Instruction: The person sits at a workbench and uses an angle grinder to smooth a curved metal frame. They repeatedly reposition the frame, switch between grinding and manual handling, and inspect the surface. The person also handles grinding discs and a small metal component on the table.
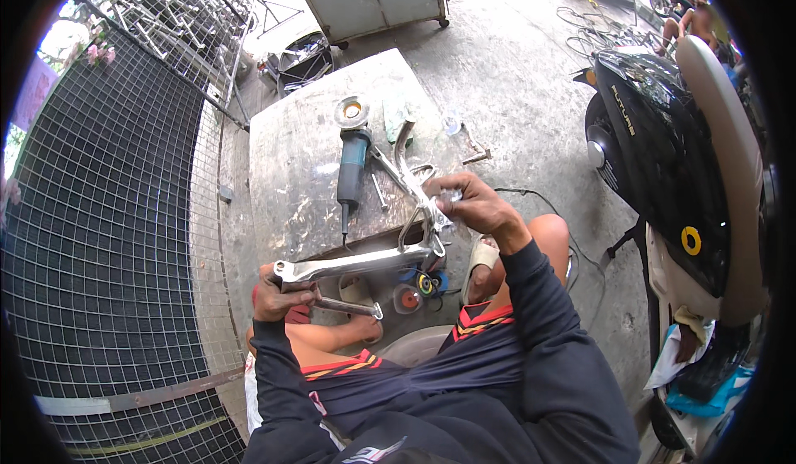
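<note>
A shiny metal motorcycle swingarm [356, 262] lies slantwise over my lap and the near edge of the work board, its bracketed end resting toward the board. My left hand [282, 296] is closed round its left end. At the bracketed end, my right hand [479, 207] is closed on a small crumpled silvery scrap [448, 199], pressed close against the metal. Exactly what that scrap is made of, I cannot tell. Left of the bracket, a teal and black angle grinder [352, 165] lies on the board, disc end away from me. Beside it is a loose bolt [379, 191].
The worn board [286, 145] stands before my knees. Below it are several coloured grinding discs [408, 298]. A wire mesh fence [116, 215] runs along the left. On the right stands a black motorbike [655, 174]; a metal cabinet [369, 4] on casters is at the back.
</note>
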Motion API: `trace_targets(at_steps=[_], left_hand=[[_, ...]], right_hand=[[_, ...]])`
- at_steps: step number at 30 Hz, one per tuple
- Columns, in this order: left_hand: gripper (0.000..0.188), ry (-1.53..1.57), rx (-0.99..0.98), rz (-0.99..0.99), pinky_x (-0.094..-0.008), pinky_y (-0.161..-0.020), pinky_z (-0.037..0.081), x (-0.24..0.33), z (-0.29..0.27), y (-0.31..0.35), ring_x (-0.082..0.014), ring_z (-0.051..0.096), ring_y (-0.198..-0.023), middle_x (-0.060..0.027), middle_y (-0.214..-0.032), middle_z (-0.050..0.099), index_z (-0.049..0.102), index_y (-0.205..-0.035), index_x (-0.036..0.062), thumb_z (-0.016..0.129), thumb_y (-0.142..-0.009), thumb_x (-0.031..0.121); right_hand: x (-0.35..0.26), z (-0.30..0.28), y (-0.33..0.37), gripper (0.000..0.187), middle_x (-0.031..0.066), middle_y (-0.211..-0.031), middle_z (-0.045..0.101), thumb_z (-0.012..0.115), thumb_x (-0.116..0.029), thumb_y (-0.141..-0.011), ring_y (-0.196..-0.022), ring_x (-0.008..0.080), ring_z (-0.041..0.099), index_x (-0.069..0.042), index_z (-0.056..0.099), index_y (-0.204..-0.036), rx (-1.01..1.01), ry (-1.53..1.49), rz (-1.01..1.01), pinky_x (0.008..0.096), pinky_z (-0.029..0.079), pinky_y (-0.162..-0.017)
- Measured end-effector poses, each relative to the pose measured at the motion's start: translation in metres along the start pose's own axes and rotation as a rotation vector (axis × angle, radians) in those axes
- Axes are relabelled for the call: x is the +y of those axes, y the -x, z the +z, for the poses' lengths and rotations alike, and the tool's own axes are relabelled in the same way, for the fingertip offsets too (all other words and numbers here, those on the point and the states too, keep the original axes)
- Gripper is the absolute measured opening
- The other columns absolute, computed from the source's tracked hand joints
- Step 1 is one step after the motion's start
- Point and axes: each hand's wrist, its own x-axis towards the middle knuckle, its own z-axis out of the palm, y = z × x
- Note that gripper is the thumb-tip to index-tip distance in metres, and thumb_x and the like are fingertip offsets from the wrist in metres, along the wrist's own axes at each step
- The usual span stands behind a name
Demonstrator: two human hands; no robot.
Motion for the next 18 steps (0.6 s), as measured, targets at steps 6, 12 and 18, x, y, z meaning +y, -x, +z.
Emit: trace_targets(at_steps=[6, 12, 18], left_hand=[[0.035, -0.028, -0.018, 0.047, -0.0366, -0.072, 0.064, 0.008, -0.008, 0.012, -0.0253, 0.075, -0.078, -0.0168, -0.088, 0.075, 0.074, -0.104, -0.0095, 0.082, -0.07, -0.011], [0.031, -0.23, 0.072, -0.004, -0.0353, -0.08, 0.065, 0.014, -0.003, 0.016, -0.0222, 0.076, -0.087, -0.0153, -0.093, 0.076, 0.075, -0.103, -0.0093, 0.081, -0.073, -0.013], [0.032, -0.326, 0.143, -0.001, -0.0314, -0.08, 0.064, 0.02, 0.011, 0.016, -0.0185, 0.075, -0.088, -0.0126, -0.096, 0.077, 0.074, -0.107, -0.0086, 0.081, -0.076, -0.013]], right_hand=[[-0.003, -0.017, 0.0, 0.022, 0.0093, -0.088, 0.062, 0.057, -0.027, -0.106, -0.073, 0.0188, 0.064, -0.005, 0.059, -0.105, 0.417, -0.63, -0.127, 0.0302, 0.055, -0.062], [-0.02, 0.007, 0.005, 0.026, 0.0093, -0.104, 0.071, 0.069, -0.019, -0.102, -0.082, 0.0141, 0.065, -0.002, 0.065, -0.122, 0.264, 0.014, -0.173, 0.0266, 0.053, -0.073], [-0.033, 0.032, 0.008, 0.037, 0.0032, -0.104, 0.072, 0.088, -0.009, -0.081, -0.1, 0.0143, 0.064, -0.005, 0.076, -0.116, 0.272, 0.451, -0.174, 0.032, 0.051, -0.092]])
